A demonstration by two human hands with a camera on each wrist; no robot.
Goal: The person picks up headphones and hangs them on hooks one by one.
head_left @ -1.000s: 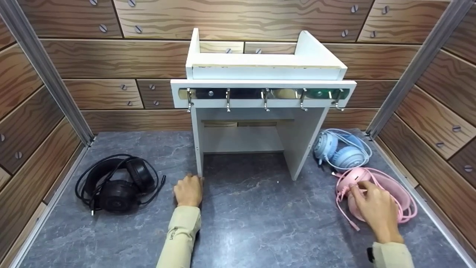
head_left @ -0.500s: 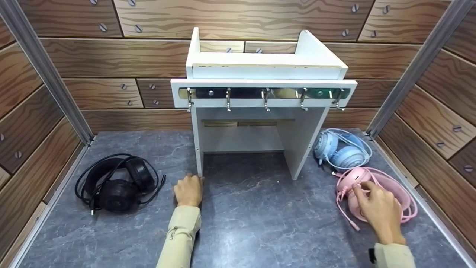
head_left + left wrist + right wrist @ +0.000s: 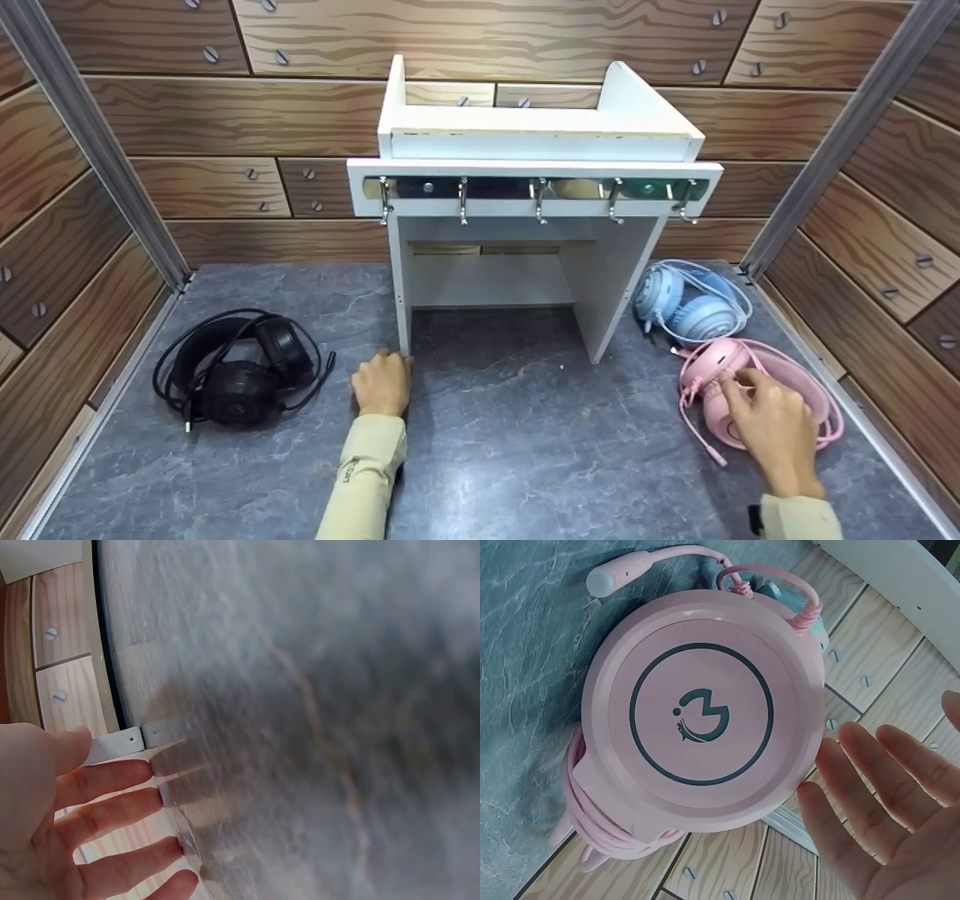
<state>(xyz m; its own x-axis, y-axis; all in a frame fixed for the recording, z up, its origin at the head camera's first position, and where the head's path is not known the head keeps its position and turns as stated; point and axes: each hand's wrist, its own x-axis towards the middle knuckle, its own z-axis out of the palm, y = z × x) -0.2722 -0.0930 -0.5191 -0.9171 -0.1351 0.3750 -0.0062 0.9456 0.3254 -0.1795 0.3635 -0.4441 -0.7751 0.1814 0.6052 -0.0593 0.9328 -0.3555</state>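
My left hand (image 3: 381,384) rests on the table at the foot of the white stand's (image 3: 514,120) left side panel. In the left wrist view, its fingers (image 3: 112,814) are nearly straight with tips at the tabletop, and the panel's end (image 3: 120,744) shows between thumb and forefinger. At the right, my right hand (image 3: 780,427) hovers over the pink headphones (image 3: 705,716), fingers loosely bent, fingertips right at the rim of an ear cup. The pink cable lies looped around the headset. Part of the ear cups is hidden under that hand in the head view.
Several metal hooks line the rail (image 3: 536,166) across the stand's front. Black headphones (image 3: 240,394) lie at the left with their cable coiled. Blue headphones (image 3: 701,319) lie behind the pink pair. Wood-patterned walls (image 3: 247,120) enclose the grey marbled table (image 3: 510,450).
My right hand has shifted slightly right over the pink headphones, with its thumb and forefinger drawn back a little. The left hand, the stand and the headphones stay in place.
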